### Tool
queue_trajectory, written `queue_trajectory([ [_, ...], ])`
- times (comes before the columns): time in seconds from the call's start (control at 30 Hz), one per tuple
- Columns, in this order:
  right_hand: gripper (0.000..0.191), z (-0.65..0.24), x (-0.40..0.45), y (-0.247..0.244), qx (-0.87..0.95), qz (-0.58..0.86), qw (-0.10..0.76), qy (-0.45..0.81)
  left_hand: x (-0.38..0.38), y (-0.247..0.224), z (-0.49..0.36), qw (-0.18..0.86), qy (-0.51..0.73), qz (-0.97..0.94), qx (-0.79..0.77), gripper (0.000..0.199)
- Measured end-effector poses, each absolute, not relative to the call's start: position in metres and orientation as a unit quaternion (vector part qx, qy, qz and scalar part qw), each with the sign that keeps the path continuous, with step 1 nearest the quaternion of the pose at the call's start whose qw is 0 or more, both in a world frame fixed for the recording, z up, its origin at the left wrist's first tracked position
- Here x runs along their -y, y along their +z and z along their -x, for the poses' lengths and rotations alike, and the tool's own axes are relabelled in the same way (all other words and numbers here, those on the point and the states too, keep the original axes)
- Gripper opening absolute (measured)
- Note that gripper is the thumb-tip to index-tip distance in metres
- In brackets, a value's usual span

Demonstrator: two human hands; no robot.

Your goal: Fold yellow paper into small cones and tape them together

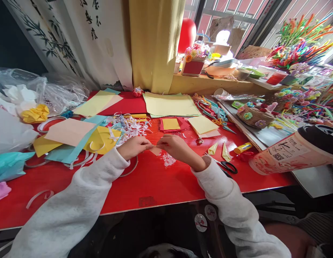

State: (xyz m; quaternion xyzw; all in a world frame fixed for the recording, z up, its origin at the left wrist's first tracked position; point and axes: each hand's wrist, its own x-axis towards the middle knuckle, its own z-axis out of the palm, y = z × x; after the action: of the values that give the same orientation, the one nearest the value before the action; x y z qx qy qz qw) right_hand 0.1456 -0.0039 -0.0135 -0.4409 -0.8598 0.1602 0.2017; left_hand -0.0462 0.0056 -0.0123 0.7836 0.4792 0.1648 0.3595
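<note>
Over the middle of the red table (166,186), a small pinkish piece of paper (155,151) is pinched between my two hands. My left hand (135,146) grips its left side with thumb and fingers. From the right, my right hand (179,148) closes on the same paper, the fingertips nearly meeting. White scraps (168,159) lie just under my right hand. Two folded pale-yellow pieces (212,148) rest farther right, near black-handled scissors (228,167). Behind my hands are a small yellow square (171,124) on red paper and a pale-yellow stack (203,125).
Coloured sheets (69,132) and curled paper strips (131,127) cover the left side. A large cup (292,152) leans in at the right, beside a glue stick (243,147). Large yellow sheets (171,104) and several scissors (213,111) lie at the back.
</note>
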Motion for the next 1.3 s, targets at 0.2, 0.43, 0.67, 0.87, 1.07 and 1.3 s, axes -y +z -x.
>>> queue_trajectory([
  [0.2,0.022,-0.1453,0.0056,-0.0117,0.875,0.403,0.216,0.159,-0.0032,-0.0070,0.0460,0.303,0.193,-0.805,-0.472,0.033],
  [0.43,0.020,-0.1459,0.0050,-0.0126,0.871,0.419,0.200,0.161,-0.0037,-0.0094,0.0462,0.322,0.172,-0.811,-0.456,0.036],
  [0.67,0.019,-0.1458,0.0043,-0.0146,0.854,0.429,0.215,0.200,-0.0048,-0.0109,0.0461,0.285,0.171,-0.817,-0.471,0.037],
  [0.87,0.020,-0.1489,0.0044,-0.0109,0.849,0.427,0.206,0.233,-0.0011,-0.0106,0.0421,0.236,0.191,-0.836,-0.457,0.025],
  [1.07,0.022,-0.1491,0.0035,-0.0102,0.832,0.434,0.200,0.283,0.0002,-0.0142,0.0405,0.194,0.207,-0.854,-0.436,0.017],
  [1.3,0.015,-0.1474,0.0048,-0.0115,0.837,0.439,0.213,0.247,-0.0042,-0.0122,0.0457,0.285,0.165,-0.822,-0.465,0.028],
])
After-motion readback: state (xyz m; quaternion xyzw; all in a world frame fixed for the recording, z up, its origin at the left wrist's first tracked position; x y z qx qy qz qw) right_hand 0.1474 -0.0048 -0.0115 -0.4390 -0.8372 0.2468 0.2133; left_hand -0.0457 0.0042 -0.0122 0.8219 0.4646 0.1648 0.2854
